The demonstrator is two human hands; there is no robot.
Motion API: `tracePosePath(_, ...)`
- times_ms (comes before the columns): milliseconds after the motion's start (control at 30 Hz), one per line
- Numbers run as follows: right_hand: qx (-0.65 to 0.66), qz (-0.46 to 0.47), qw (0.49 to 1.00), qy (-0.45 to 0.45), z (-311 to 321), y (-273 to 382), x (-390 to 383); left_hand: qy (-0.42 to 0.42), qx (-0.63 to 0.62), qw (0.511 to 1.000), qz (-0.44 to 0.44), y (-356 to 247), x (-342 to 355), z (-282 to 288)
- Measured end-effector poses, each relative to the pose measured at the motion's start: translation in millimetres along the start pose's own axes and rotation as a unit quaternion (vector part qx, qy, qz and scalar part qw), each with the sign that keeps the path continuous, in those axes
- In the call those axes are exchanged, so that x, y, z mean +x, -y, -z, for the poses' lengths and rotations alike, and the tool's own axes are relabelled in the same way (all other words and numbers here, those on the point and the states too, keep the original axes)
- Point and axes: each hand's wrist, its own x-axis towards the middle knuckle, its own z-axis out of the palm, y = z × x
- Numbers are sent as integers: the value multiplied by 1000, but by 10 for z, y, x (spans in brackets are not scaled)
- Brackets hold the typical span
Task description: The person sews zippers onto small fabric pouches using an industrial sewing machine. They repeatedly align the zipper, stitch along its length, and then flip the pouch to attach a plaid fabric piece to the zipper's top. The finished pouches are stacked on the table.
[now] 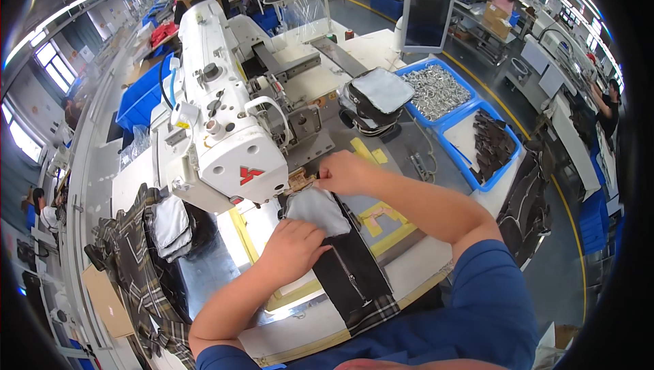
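The left hand [291, 249] rests, fingers bent, on a silvery-grey panel [319, 210]; black cloth [366, 268] with a zip [350, 276] and plaid end [375, 311] extends from it on the desk [279, 336]. The right hand [351, 174] bunches its fingertips near the panel's top; whether either grips, I cannot tell.

A red emblem [253, 176] and yellow label [182, 125] mark the white machine [225, 140].

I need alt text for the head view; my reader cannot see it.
A person's left hand rests on a grey panel beside a dark zippered strip; the right hand is near the panel's far edge, by a white sewing machine. Two blue trays stand to the right.
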Motion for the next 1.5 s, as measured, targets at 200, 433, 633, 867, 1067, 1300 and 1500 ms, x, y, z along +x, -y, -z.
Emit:
tracePosePath(200, 139, -41, 989, 15, -69, -144, -555, -242, 16, 947, 213, -164, -255, 364)
tracePosePath(433, 87, 156, 916, 360, -188, 385, -1252, -589, -47, 730, 342, -169, -1184, 1162)
tracePosePath(633, 105, 192, 919, 329, -73, 816, -1431, -517, 184, 712, 437, -309, -1646, 1259)
tracePosePath(867, 203, 267, 869, 365, 358, 1235, -1469, 226, -367, 895, 116, -728, -336, 1019)
tracePosePath(1067, 583, 229, 674, 392, 234, 846, -1389, 170, -376, 910, -39, -773, -74, 1194)
tracePosePath(1300, 443, 278, 800, 293, -15, 928, -1358, -326, -547, 767, 81, -753, -169, 1453)
tracePosePath(1500, 445, 152, 832, 295, -273, 879, -1390, -429, -565, 700, 86, -485, -212, 1357)
